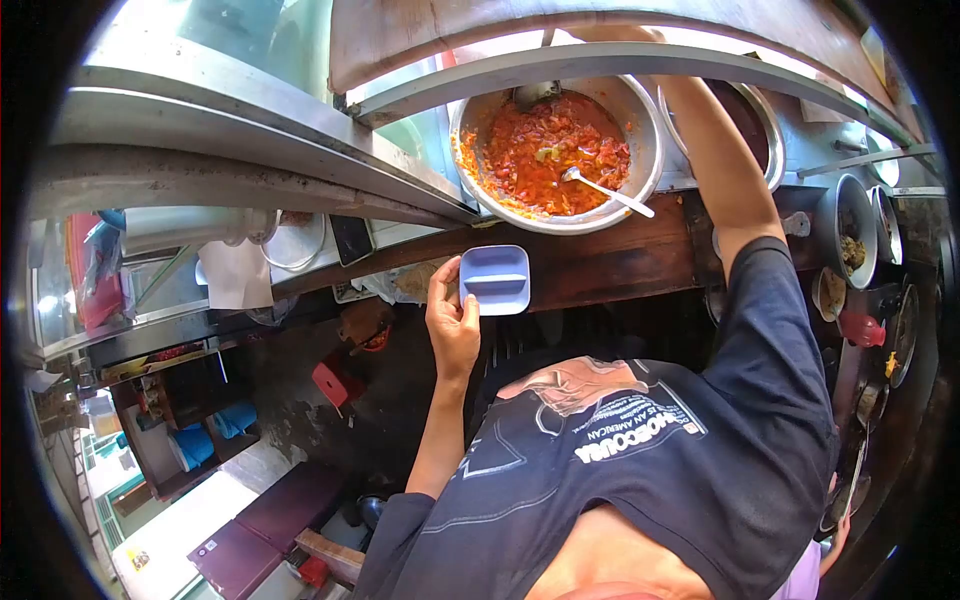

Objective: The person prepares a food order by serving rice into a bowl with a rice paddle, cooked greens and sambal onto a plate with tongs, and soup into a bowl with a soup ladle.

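My left hand [455, 325] is closed on the left edge of a small blue divided dish [495, 280], its thumb over the near rim. Two shallow compartments show in the dish, with no food in them. My right arm stretches forward past a large metal bowl of red chili sauce [555, 150]. Of my right hand [625, 34] only a part shows behind the metal bar and wooden board; its fingers are hidden. A white-handled spoon [608, 190] rests in the sauce. A ladle [537, 93] leans at the bowl's far side, its handle running up behind the bar.
A metal bar [600, 62] and a wooden board [560, 30] cross above the bowl. Another metal pot [775, 150] stands right of it, beside my forearm. A phone [352, 239] lies on the left ledge. At the lower right shows another person's arm [838, 540].
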`<state>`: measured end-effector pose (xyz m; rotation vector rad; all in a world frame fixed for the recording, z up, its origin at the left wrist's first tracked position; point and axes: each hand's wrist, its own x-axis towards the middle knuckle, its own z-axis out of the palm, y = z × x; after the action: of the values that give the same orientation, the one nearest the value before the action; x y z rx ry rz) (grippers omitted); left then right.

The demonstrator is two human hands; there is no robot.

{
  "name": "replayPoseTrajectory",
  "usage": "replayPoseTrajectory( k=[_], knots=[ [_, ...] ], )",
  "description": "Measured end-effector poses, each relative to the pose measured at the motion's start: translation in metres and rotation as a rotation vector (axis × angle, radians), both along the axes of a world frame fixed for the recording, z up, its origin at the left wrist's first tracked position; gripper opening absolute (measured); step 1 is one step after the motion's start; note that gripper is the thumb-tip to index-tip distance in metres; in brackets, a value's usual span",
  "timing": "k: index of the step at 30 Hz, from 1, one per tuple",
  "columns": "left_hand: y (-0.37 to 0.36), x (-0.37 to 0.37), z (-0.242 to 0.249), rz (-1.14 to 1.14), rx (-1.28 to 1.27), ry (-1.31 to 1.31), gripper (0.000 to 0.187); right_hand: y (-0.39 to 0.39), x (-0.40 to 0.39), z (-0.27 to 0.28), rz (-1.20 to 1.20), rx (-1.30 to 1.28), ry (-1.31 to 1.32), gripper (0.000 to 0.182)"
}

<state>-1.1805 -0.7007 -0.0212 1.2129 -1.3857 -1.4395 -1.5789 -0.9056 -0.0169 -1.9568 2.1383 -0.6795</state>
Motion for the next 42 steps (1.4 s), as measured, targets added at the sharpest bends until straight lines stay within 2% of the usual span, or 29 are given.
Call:
replayPoseTrajectory(
  k=[5,10,14,17,19,22,25,33,35,42],
  knots=[
    [-0.006,0.0,-0.002,0.006,-0.031,-0.02,0.047,-0.031,0.031,0.0,0.029,0.027,-0.023,0.02],
    [-0.009,-0.002,-0.002,-0.002,-0.023,0.007,0.047,-0.014,0.05,0.017,0.088,0.027,-0.077,0.021],
    [-0.01,-0.006,-0.002,-0.021,-0.012,0.06,0.047,0.073,0.062,0.046,0.19,0.106,-0.19,0.022],
    [-0.013,-0.008,-0.008,-0.015,-0.01,0.093,0.046,0.173,0.071,0.056,0.232,0.204,0.067,0.025],
    [-0.015,-0.009,-0.009,-0.021,-0.01,0.1,0.046,0.225,0.089,0.064,0.141,0.154,0.053,0.024],
    [-0.015,-0.011,-0.011,-0.065,-0.001,0.125,0.045,0.24,0.096,0.053,0.116,0.164,-0.148,0.026],
    [-0.013,-0.014,-0.01,-0.08,0.062,0.166,0.045,0.229,0.092,0.034,0.273,-0.057,-0.322,0.016],
    [-0.005,-0.013,-0.001,-0.062,0.167,0.314,0.047,0.193,0.107,0.036,0.342,-0.428,-0.337,0.015],
    [-0.006,-0.01,-0.001,-0.051,0.166,0.314,0.047,0.18,0.114,0.037,0.269,-0.455,-0.325,0.013],
    [0.0,-0.001,0.001,-0.009,0.17,0.326,0.046,0.155,0.121,-0.007,0.232,-0.457,-0.375,0.014]
  ],
)
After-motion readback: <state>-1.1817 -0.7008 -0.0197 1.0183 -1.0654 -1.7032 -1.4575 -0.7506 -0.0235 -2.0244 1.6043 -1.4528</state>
